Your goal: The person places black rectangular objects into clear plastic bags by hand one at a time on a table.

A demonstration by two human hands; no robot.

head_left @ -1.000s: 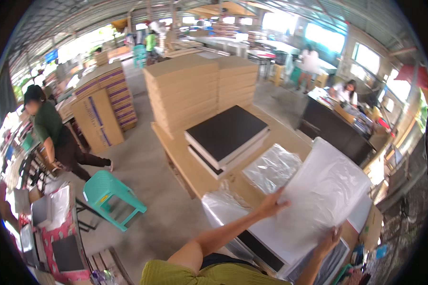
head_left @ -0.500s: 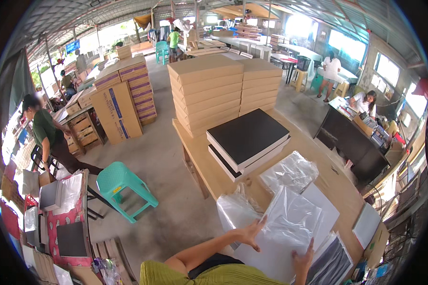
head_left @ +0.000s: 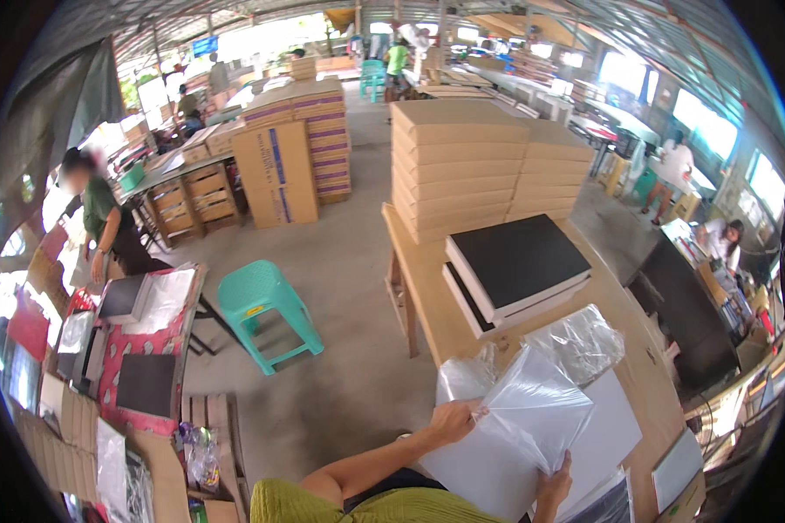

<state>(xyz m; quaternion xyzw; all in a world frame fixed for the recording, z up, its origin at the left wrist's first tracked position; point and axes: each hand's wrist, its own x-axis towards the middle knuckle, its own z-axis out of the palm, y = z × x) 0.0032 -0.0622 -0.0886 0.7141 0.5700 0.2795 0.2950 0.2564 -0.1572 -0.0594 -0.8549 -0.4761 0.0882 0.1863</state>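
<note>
A clear plastic bag [head_left: 545,405] is pulled taut between my hands over large white sheets [head_left: 484,462] on the wooden table. My left hand [head_left: 452,423] pinches the bag's left corner. Its lower right edge is gripped by my right hand [head_left: 556,479], thumb against the plastic. Behind it lie more crumpled clear bags [head_left: 580,340]. Farther back on the table rests a stack of thick white blocks with black covers [head_left: 521,261]. Near my right hand, a dark plastic-wrapped item [head_left: 606,501] lies at the table's near edge.
Brown wrapped packages [head_left: 458,170] are piled at the table's far end. A green plastic stool [head_left: 266,301] stands on the floor left of it. Beyond, a person in dark green [head_left: 105,209] stands by a red-covered table [head_left: 180,349]. A grey board [head_left: 676,471] lies at right.
My hands went from resting open on the loose plastic to gripping one bag and drawing it taut. The view has turned, so the surroundings sit farther right.
</note>
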